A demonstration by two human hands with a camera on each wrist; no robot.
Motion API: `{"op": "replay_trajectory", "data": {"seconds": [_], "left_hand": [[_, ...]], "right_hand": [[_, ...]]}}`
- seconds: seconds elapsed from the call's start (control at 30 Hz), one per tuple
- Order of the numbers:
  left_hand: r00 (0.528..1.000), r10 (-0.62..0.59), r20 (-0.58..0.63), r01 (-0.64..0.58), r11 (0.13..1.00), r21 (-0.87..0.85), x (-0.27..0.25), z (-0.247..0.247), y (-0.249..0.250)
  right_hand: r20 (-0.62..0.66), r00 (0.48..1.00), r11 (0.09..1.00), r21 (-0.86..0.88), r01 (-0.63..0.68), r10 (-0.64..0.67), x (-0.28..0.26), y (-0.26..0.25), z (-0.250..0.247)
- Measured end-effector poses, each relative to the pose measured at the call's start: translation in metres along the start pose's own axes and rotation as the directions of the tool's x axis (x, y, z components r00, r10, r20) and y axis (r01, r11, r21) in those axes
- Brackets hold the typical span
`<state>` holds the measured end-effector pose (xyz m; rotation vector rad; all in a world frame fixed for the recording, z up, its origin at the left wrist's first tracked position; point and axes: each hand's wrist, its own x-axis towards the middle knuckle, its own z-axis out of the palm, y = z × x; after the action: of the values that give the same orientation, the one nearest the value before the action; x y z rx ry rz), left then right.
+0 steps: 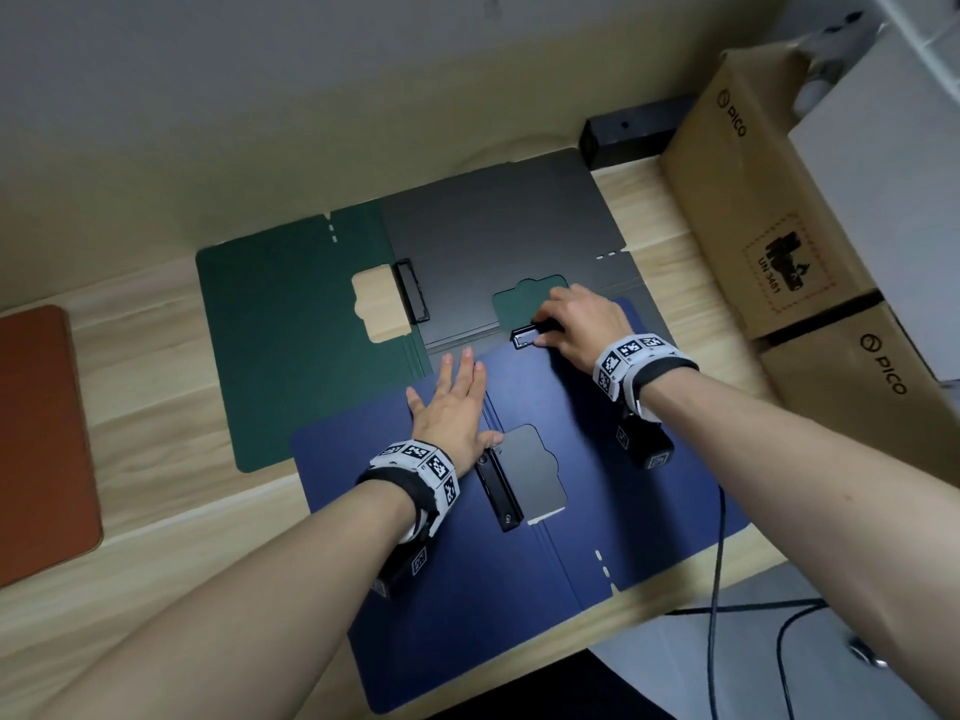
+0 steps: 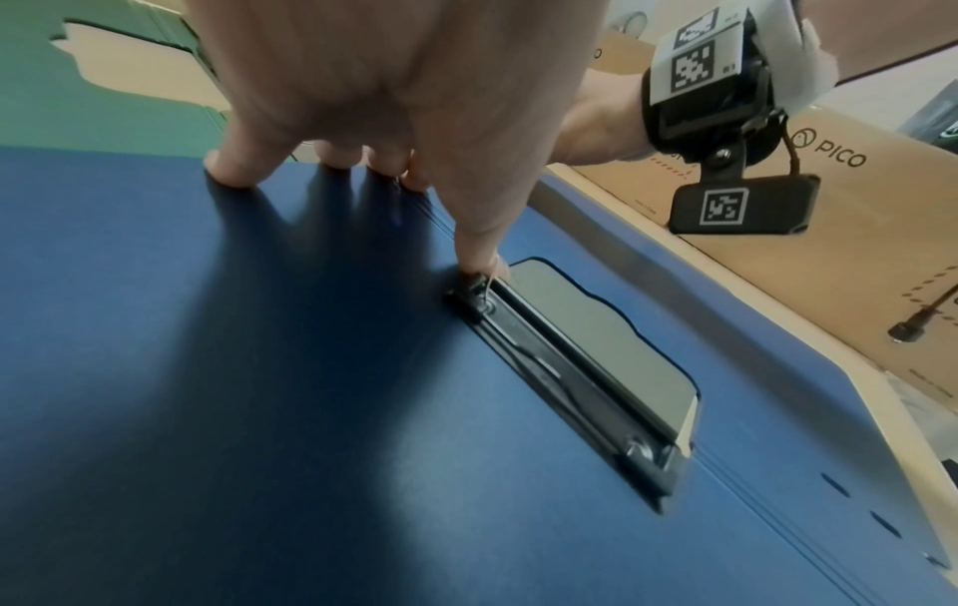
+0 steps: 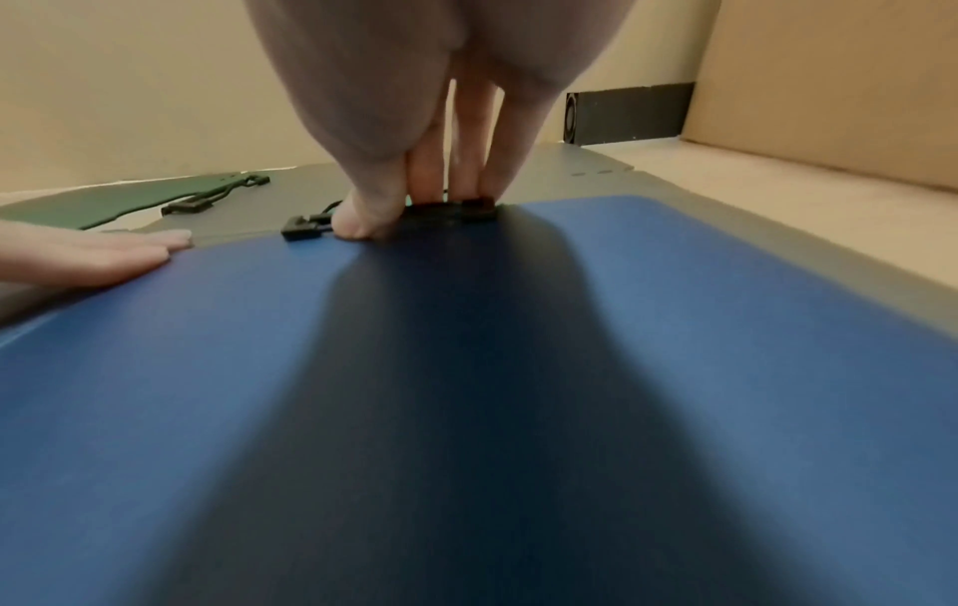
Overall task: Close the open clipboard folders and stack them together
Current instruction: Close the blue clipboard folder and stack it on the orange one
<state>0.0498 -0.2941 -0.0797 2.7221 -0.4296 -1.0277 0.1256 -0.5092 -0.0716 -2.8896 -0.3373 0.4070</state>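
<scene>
Three open clipboard folders lie overlapping on the wooden table. The green folder (image 1: 291,345) is at the back left, the grey folder (image 1: 498,236) behind the middle, the blue folder (image 1: 623,485) in front on top. My left hand (image 1: 457,392) lies flat on the blue folder's (image 2: 207,369) left panel, thumb touching the top of its black clip (image 2: 559,381). My right hand (image 1: 561,324) is at the blue folder's (image 3: 466,410) far edge. Its thumb and curled fingers pinch the grey folder's black clip (image 3: 300,233), which pokes out there.
A brown pad (image 1: 41,439) lies at the table's left edge. Cardboard boxes (image 1: 769,226) stand along the right side. A black bar (image 1: 634,129) sits at the back by the wall. A black cable (image 1: 719,589) hangs over the front right edge.
</scene>
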Motion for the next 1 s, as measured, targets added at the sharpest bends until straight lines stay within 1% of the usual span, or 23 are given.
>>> {"op": "replay_trajectory", "data": {"seconds": [0.07,0.13,0.37,0.57,0.73,0.8,0.9,0.93,0.97,1.0], "left_hand": [[1.0,0.001,0.001,-0.001,1.0,-0.003,0.0,0.0,0.0],[1.0,0.002,0.003,-0.002,1.0,-0.002,0.0,0.0,-0.001],[1.0,0.001,-0.006,-0.001,1.0,0.001,0.0,0.0,-0.001],[1.0,0.031,0.007,-0.031,1.0,0.007,-0.01,0.002,0.001],[0.999,0.043,0.027,-0.044,0.999,0.006,-0.027,0.016,0.006],[0.997,0.049,0.054,-0.05,0.999,0.002,-0.027,0.013,0.009],[0.996,0.059,0.066,-0.057,0.998,-0.037,-0.028,0.0,0.007],[0.996,0.064,0.059,-0.059,0.995,-0.075,-0.029,-0.005,0.004],[0.997,0.065,0.029,-0.06,0.988,-0.144,-0.03,-0.008,0.0],[0.998,0.06,-0.036,-0.067,0.972,-0.226,-0.033,-0.009,-0.006]], "right_hand": [[0.06,0.998,1.0,-0.01,0.027,-0.026,0.004,0.004,-0.008],[0.089,0.995,0.999,-0.019,0.045,-0.043,0.005,0.006,-0.009],[0.016,0.996,0.995,-0.049,0.089,-0.088,0.001,0.007,-0.001],[0.017,0.995,0.994,-0.06,0.096,-0.095,-0.002,0.008,-0.003],[0.01,0.998,0.998,-0.01,0.062,-0.062,-0.007,0.005,-0.002],[0.015,0.998,0.996,-0.064,0.061,-0.06,-0.01,0.001,-0.005],[0.054,0.995,0.982,-0.169,0.09,-0.082,-0.011,-0.009,-0.018],[0.07,0.993,0.979,-0.175,0.104,-0.093,-0.016,-0.011,-0.02],[0.077,0.991,0.98,-0.161,0.12,-0.109,-0.024,-0.011,-0.021],[0.066,0.991,0.983,-0.135,0.124,-0.116,-0.036,-0.009,-0.019]]}}
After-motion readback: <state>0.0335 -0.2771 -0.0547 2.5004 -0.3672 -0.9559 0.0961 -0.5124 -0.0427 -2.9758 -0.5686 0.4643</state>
